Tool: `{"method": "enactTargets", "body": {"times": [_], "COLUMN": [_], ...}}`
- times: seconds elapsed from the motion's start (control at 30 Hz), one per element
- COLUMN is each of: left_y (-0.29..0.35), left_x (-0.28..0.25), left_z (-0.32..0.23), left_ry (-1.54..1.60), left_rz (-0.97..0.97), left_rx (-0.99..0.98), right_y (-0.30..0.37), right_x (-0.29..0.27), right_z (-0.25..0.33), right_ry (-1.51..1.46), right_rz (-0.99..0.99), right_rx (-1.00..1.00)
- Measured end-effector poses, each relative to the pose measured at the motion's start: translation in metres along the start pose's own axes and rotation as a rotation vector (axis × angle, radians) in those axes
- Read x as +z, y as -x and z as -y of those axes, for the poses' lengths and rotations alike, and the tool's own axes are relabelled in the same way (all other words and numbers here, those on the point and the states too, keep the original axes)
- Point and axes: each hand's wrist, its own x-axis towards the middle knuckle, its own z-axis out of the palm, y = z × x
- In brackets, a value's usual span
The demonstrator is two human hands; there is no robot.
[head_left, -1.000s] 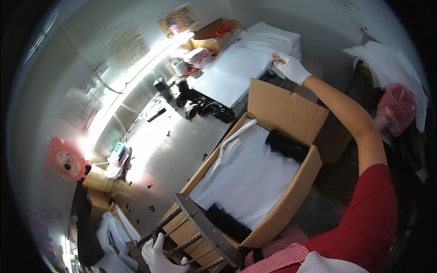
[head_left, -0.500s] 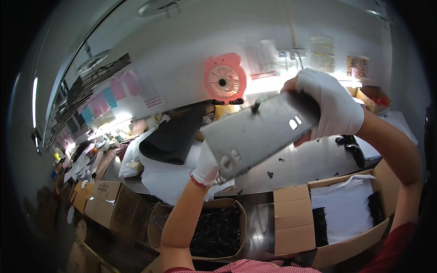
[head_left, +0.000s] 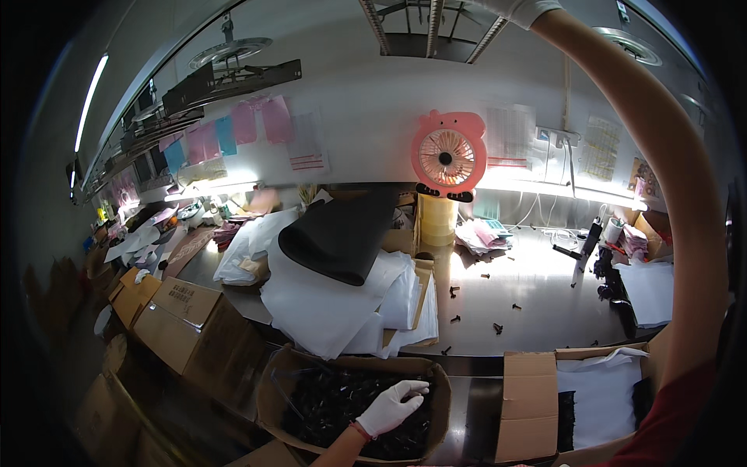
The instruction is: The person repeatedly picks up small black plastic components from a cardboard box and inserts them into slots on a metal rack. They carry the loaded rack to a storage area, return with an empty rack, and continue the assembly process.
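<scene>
My left hand (head_left: pixel 393 409), in a white glove with a red band at the wrist, is over an open cardboard box (head_left: pixel 272 424) full of small black pieces (head_left: pixel 334 405). Its fingers are stretched out and apart, the tips close to the pieces. High up, my right hand (head_left: pixel 529 9), also white-gloved, reaches to the top edge beside a hanging metal-railed rack (head_left: pixel 432 35). The picture's edge cuts off its fingers, so what they hold cannot be seen. Several loose small dark pieces (head_left: pixel 498 328) lie on the metal table (head_left: pixel 475 342).
A pink animal-shaped fan (head_left: pixel 449 152) stands on a yellow container (head_left: pixel 438 218). White sheets (head_left: pixel 334 303) under a black sheet (head_left: pixel 342 233) cover the table's left. At front right is an open carton (head_left: pixel 529 405) with white lining; closed cartons (head_left: pixel 175 319) stand left.
My left hand has let go of the grey metal case and moved down to the box. My right hand has risen to the top edge. The case is no longer in sight.
</scene>
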Motion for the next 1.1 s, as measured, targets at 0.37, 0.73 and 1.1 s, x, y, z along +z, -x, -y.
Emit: {"method": "enactTargets", "body": {"times": [0.37,0.73,1.1], "left_y": [0.061,-0.054,-0.068], "left_x": [0.019,0.089,0.294], "left_z": [0.064,-0.015,-0.051], "left_ry": [-0.09,-0.202,-0.498], "left_rz": [-0.03,0.435,0.989], "left_rx": [-0.024,0.121,1.074], "right_y": [0.024,0.295,0.653], "right_x": [0.076,-0.119,-0.565], "right_z": [-0.002,-0.031,0.074], "right_ry": [0.03,-0.288,0.611], "right_rz": [0.012,0.573,0.429], "right_rx": [-0.025,-0.257,1.423]}}
